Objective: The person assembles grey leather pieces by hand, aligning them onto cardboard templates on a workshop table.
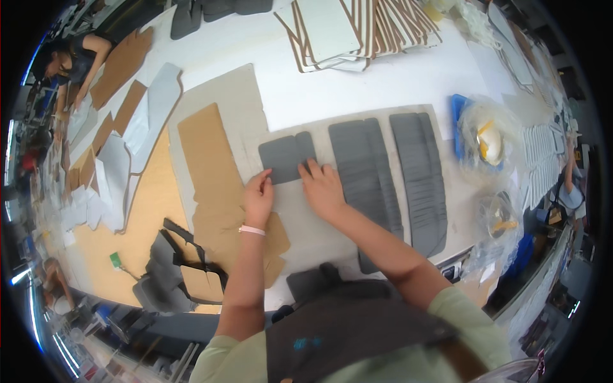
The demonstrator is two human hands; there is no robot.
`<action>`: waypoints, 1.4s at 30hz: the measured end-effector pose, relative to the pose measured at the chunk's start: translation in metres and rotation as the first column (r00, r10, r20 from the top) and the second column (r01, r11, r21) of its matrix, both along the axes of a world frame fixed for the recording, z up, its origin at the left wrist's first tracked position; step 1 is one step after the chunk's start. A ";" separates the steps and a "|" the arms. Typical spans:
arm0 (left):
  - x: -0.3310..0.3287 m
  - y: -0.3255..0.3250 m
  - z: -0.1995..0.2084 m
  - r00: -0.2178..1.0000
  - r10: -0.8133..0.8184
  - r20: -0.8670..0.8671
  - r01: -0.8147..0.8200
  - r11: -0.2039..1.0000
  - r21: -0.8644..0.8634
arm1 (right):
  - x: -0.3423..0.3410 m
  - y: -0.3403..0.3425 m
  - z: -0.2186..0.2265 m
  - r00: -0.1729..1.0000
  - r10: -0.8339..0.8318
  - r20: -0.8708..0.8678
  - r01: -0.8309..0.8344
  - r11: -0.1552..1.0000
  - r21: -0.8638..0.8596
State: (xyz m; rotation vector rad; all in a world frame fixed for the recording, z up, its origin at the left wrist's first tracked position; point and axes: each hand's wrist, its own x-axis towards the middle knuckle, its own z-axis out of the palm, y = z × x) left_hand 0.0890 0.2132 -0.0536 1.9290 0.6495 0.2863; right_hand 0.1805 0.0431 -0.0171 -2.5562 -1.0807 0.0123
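Note:
A small dark grey padded panel (281, 156) lies flat on the table in front of me, a seam running near its right side. My left hand (258, 195), with a pink band at the wrist, pinches the panel's lower left corner between thumb and fingers. On its lower right part rest the fingertips of my right hand (323, 190), slightly spread. Just right of that hand lies a long grey padded panel (364, 166) with ribbed seams. Another long grey panel (418, 179), gathered along its lower half, lies parallel to it.
Brown cardboard (211, 159) lies left of my left hand. Dark fabric scraps (163, 274) sit nearer, at lower left. Stacked white boards (329, 29) stand at the back. At right is a plastic-wrapped bowl (490, 142) by a blue tray (458, 121). Other people work at both sides.

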 end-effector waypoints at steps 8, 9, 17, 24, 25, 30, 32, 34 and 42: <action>0.001 -0.020 0.041 0.985 0.132 -0.111 -0.123 0.989 0.087 | -0.001 -0.082 0.031 0.999 -0.019 -0.050 0.025 0.990 0.138; 0.001 -0.027 0.049 0.985 0.127 -0.117 -0.118 0.989 0.085 | 0.000 -0.102 0.034 0.998 -0.054 -0.039 0.059 0.987 0.152; -0.004 -0.150 0.044 0.911 -0.381 -0.156 0.403 0.747 0.530 | -0.021 -0.229 0.044 0.958 -0.198 -0.206 0.234 0.958 0.164; -0.022 -0.214 0.050 0.770 -0.551 -0.323 0.629 0.568 0.530 | -0.069 -0.250 0.037 0.962 -0.069 -0.263 0.104 0.987 0.123; -0.023 -0.217 0.048 0.769 -0.549 -0.328 0.630 0.561 0.536 | -0.070 -0.248 0.036 0.964 -0.060 -0.260 0.099 0.985 0.140; -0.017 -0.225 0.047 0.799 -0.503 -0.329 0.591 0.555 0.585 | -0.048 -0.238 0.029 0.973 -0.073 -0.218 0.118 0.972 0.201; -0.014 -0.225 0.047 0.787 -0.498 -0.364 0.609 0.532 0.589 | -0.041 -0.239 0.024 0.977 -0.069 -0.201 0.098 0.985 0.141; -0.015 -0.225 0.045 0.775 -0.490 -0.399 0.627 0.513 0.586 | -0.041 -0.240 0.022 0.977 -0.065 -0.205 0.093 0.987 0.132; -0.014 -0.222 0.039 0.765 -0.479 -0.430 0.639 0.482 0.600 | -0.046 -0.242 0.012 0.975 -0.051 -0.218 0.071 0.994 0.082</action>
